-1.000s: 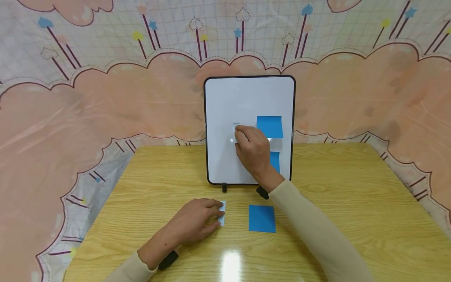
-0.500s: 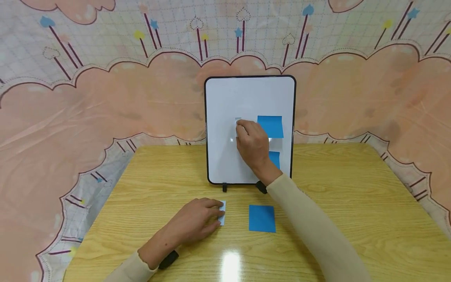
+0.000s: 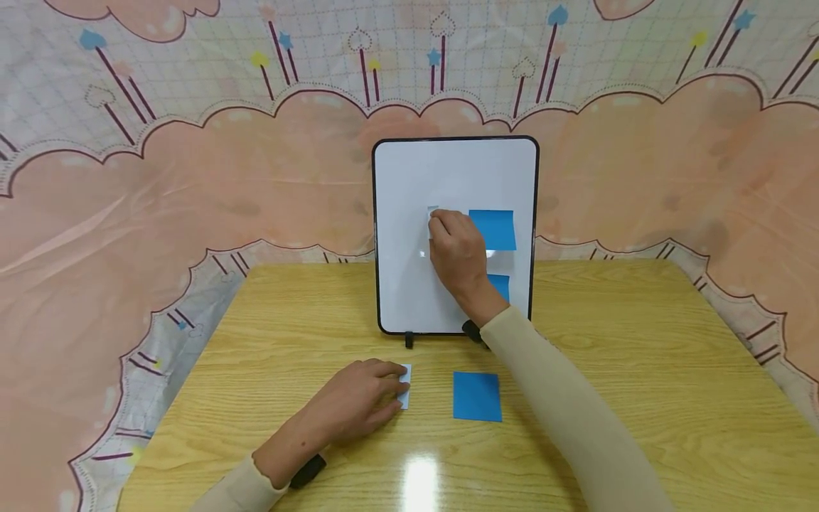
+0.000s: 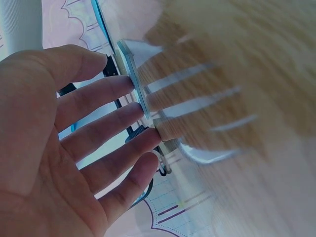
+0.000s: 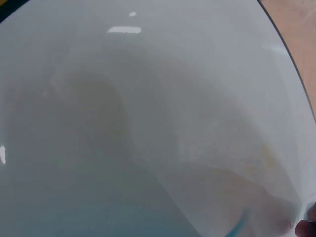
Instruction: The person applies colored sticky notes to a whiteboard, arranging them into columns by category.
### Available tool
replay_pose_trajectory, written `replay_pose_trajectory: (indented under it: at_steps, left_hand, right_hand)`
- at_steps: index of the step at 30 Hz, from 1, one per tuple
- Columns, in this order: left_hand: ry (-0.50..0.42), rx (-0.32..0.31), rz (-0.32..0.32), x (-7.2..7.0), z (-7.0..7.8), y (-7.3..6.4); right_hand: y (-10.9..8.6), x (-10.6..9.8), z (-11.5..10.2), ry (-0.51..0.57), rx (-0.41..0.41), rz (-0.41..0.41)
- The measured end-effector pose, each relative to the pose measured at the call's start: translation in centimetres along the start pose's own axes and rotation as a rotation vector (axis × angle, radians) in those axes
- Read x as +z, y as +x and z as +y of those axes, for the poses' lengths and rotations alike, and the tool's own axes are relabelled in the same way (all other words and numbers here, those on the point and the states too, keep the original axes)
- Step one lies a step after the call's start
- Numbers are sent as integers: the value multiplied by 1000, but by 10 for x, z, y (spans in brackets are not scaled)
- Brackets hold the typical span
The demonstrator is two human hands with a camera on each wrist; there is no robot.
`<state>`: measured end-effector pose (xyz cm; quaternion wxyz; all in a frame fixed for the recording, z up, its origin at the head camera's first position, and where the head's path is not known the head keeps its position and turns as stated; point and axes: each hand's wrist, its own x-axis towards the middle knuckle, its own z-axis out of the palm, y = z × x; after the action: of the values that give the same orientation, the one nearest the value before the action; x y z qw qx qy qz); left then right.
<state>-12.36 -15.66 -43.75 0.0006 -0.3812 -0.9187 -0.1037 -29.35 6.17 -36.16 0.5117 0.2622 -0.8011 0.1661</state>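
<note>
In the head view, a white board (image 3: 403,178) with a black frame stands upright on the table. My right hand (image 3: 459,256) pinches a small pale strip (image 3: 432,210) with a greyish top end, at the board's middle. Only fingertips of that hand show at the lower right corner of the right wrist view, close to the board's white surface. On the table, my left hand (image 3: 358,398) touches a pale, pad-like strip (image 3: 406,387) with its spread fingertips. The left wrist view shows these fingers fairly straight against the edge of the strip.
Two blue sticky notes, an upper one (image 3: 493,230) and a lower one (image 3: 499,286) partly behind my right hand, are on the board's right side. A blue paper square (image 3: 477,396) lies on the wooden table (image 3: 294,306). Black feet (image 3: 409,340) support the board.
The right hand has slid upward a little along the board, carrying the pale strip with it. My left hand and the blue square have stayed in place.
</note>
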Motion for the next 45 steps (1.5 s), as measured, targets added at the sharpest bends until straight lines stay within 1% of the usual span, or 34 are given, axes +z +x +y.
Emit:
replay_pose_trajectory:
  at_steps: [9, 21, 27, 34, 36, 42, 45]
  left_hand:
    - [7, 11, 9, -3, -1, 1]
    - [13, 3, -2, -4, -1, 2]
    - [11, -1, -16, -6, 0, 2]
    - [-33, -25, -39, -9, 1, 1]
    - [-29, -26, -42, -9, 0, 1]
    - [-21, -31, -47, -9, -1, 0]
    - [-20, -25, -33, -10, -2, 1]
  right_hand:
    - [5, 2, -2, -8, 39, -38]
    - [5, 7, 0, -76, 31, -7]
    - [1, 7, 1, -99, 41, -13]
    - [-6, 2, -3, -89, 49, -45]
    - [-8, 0, -5, -84, 54, -58]
    - [-14, -5, -9, -109, 60, -138]
    - [-17, -7, -12, -106, 65, -170]
